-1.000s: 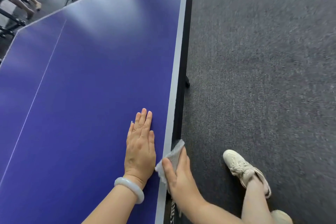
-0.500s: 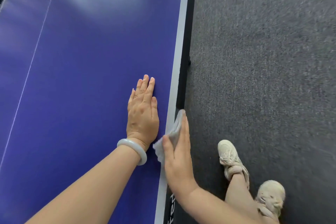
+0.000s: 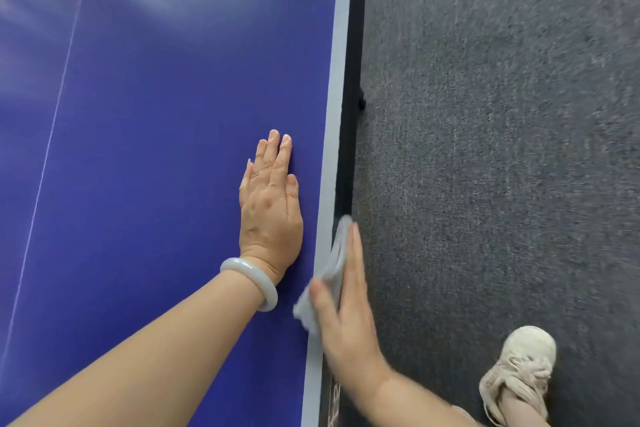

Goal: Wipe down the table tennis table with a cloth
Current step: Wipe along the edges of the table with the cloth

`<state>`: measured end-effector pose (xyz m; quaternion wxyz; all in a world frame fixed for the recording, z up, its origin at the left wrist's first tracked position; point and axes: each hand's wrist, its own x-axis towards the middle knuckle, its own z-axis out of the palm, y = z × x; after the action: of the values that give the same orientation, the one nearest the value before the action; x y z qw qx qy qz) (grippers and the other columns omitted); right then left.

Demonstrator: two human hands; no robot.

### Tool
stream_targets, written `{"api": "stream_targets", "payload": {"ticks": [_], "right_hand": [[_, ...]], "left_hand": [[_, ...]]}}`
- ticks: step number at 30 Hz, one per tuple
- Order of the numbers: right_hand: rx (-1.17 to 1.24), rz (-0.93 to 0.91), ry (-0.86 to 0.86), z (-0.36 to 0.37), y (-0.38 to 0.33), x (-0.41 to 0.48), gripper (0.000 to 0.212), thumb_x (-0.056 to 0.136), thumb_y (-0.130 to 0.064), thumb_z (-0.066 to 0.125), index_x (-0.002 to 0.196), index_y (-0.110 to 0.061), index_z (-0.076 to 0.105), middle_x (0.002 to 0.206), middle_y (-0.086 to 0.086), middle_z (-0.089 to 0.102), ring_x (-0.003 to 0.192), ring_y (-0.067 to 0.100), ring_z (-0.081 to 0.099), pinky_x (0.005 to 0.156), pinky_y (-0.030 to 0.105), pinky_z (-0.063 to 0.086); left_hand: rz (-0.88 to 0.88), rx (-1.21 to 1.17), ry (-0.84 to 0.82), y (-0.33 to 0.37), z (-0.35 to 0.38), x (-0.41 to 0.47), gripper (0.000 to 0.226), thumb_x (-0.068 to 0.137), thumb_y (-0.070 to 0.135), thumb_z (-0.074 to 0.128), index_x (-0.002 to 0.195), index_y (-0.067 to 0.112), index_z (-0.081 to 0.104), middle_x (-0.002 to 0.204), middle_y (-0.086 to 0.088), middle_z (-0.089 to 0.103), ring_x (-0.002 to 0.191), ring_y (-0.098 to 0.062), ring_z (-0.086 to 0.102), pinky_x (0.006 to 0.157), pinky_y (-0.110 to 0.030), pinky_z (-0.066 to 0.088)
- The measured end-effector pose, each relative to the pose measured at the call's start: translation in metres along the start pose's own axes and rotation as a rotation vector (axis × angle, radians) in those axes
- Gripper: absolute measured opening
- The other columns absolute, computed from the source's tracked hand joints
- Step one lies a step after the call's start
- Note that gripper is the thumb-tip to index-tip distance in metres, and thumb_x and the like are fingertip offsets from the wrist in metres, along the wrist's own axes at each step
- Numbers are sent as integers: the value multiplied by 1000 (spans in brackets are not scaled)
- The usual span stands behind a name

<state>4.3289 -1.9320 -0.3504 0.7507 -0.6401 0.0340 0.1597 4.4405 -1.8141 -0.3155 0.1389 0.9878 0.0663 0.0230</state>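
Open blue table [image 3: 156, 166] surface extends left and ahead of the flat left hand [image 3: 272, 215]. The right hand [image 3: 346, 315], pinching the cloth [image 3: 337, 253], blocks the white edge band [image 3: 334, 114].

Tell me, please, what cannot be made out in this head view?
All in the head view:
The cloth: mostly under the right hand, blurred.
The lettering on the table side: cut by the bottom edge.
The table's far end: beyond the top edge, washed by glare.
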Motion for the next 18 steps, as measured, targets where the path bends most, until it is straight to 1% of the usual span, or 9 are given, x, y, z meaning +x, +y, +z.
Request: {"api": "stream_targets", "payload": {"ticks": [1, 3, 5, 7, 9, 10, 13, 16, 18], "right_hand": [[-10, 34, -48, 1, 5, -24, 76, 97, -52, 42, 155, -45, -7, 165, -21, -6, 152, 3, -2, 124, 46, 14], [-31, 102, -126, -2, 12, -49, 81, 94, -58, 43, 151, -52, -14, 161, -28, -14, 150, -3, -7, 125, 39, 15], [-41, 122, -137, -4, 8, -37, 78, 95, -57, 44, 148, -51, -13, 161, -27, -17, 147, -8, -11, 124, 29, 6], [-43, 129, -90, -4, -3, -7, 71, 99, -47, 46, 143, -50, -10, 162, -21, -12, 147, -9, -10, 124, 25, 1], [-33, 123, -49, -2, -10, 16, 70, 102, -37, 47, 144, -46, -8, 164, -14, -5, 149, -5, -5, 124, 25, 3], [-34, 116, -44, -1, -9, 21, 72, 102, -36, 48, 147, -43, -8, 164, -11, -1, 149, -4, -2, 124, 23, 5], [-36, 115, -74, -3, -3, 22, 78, 100, -41, 48, 155, -34, -7, 161, -4, 9, 147, -1, 11, 116, 8, 9], [-27, 109, -68, -4, 0, 23, 80, 100, -38, 50, 156, -32, -6, 157, 1, 15, 144, 4, 19, 115, 13, 14], [-19, 97, -70, -4, -1, 25, 80, 100, -36, 51, 157, -30, -5, 155, 1, 17, 142, 3, 22, 114, 11, 15]], "left_hand": [[-1, 1, 1, 0, 0, 0, 51, 103, 18, 28, 154, 16, 28, 162, 3, 21, 150, -9, 11, 123, -41, 12], [0, 7, 5, -1, 0, -1, 51, 103, 19, 28, 154, 16, 28, 162, 3, 21, 150, -10, 11, 123, -42, 13], [4, 6, 12, 0, -1, -1, 51, 102, 19, 27, 153, 15, 29, 161, 2, 22, 150, -12, 12, 123, -41, 12], [10, -1, 17, 0, 0, -1, 51, 102, 18, 28, 153, 15, 30, 161, 2, 22, 150, -13, 13, 123, -40, 11], [8, -17, 28, -2, 1, -2, 50, 103, 19, 28, 153, 15, 31, 161, 1, 23, 150, -13, 14, 123, -38, 10], [6, -25, 33, -3, 1, -2, 50, 103, 19, 29, 153, 16, 31, 161, 1, 24, 150, -13, 14, 123, -38, 10], [3, -43, 48, -3, 1, -2, 47, 105, 17, 33, 152, 15, 33, 160, -1, 26, 150, -13, 16, 123, -36, 10], [-6, -121, 75, 1, -1, -3, 43, 104, 15, 41, 147, 11, 42, 157, -5, 33, 148, -17, 22, 123, -36, 14], [-24, -220, 96, 1, -5, -5, 40, 102, 13, 46, 142, 9, 49, 153, -6, 40, 147, -17, 27, 122, -35, 18]]}}
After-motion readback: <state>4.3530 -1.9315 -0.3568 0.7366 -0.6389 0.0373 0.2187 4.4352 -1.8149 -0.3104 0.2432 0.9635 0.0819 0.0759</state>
